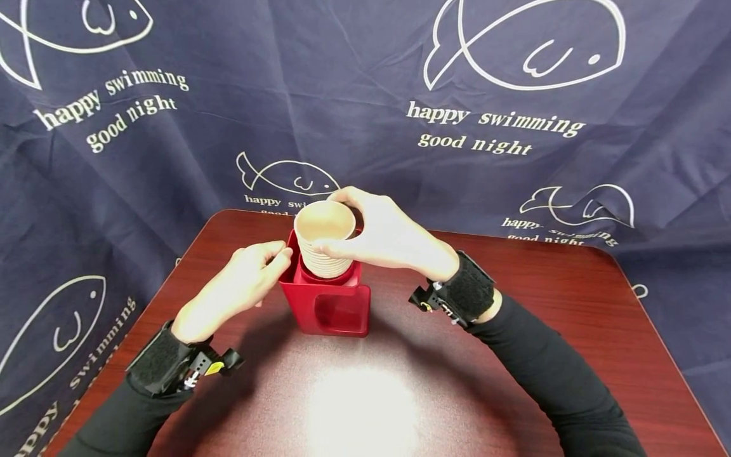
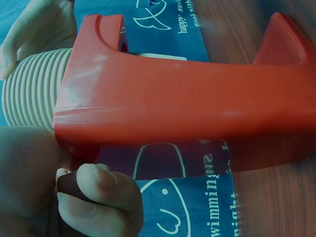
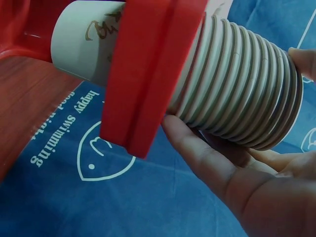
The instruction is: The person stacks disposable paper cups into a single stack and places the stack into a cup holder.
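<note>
A stack of pale paper cups [image 1: 321,261] sits mouth up in the top of a red plastic cup dispenser [image 1: 299,308]. My right hand [image 1: 385,231] grips the stack from the right, thumb near the front and fingers around the back of the rims. In the right wrist view, a white cup bottom [image 3: 81,42] with brown markings sticks out below the dispenser's red collar [image 3: 148,74], and the ribbed rims show above it. At the dispenser's upper left edge, my left hand [image 1: 237,282] pinches the red wall between thumb and curled fingers [image 2: 98,180].
The dispenser stands toward the back of a reddish-brown wooden table [image 1: 514,317]. A dark blue curtain [image 1: 365,76] with white fish drawings and lettering hangs close behind and beside the table. Black straps with small cameras [image 1: 451,298] sit on both wrists.
</note>
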`<state>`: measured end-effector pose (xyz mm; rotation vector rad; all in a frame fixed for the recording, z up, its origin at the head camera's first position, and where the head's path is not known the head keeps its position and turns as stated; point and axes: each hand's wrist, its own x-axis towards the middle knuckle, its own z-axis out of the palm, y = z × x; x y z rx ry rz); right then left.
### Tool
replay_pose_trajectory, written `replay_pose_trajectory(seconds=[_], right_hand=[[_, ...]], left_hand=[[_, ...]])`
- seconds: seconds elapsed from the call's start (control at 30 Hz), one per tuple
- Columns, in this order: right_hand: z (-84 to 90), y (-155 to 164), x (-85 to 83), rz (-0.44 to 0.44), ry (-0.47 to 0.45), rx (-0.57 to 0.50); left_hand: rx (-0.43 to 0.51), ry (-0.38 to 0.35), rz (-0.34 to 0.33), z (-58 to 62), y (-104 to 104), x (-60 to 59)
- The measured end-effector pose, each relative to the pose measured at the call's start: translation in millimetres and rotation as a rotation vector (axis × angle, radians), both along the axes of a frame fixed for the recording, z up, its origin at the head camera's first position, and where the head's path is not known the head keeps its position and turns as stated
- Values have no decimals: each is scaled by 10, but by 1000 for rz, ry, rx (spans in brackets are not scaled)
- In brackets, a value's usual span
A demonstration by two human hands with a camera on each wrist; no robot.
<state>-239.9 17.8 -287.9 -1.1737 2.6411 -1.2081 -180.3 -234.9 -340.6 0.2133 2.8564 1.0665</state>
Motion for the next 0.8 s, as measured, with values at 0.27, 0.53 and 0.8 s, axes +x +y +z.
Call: replay_pose_trajectory(seconds=[0.27, 0.53, 0.8], right_hand=[[-52, -7, -5, 49, -13, -17], [-78, -28, -7, 44, -28, -4], [-94, -22, -10, 50, -18, -8]], left_hand=[[-4, 13, -9, 9, 8, -2], [-9, 16, -13, 13, 13, 5], [-10, 21, -19, 14, 15, 15]])
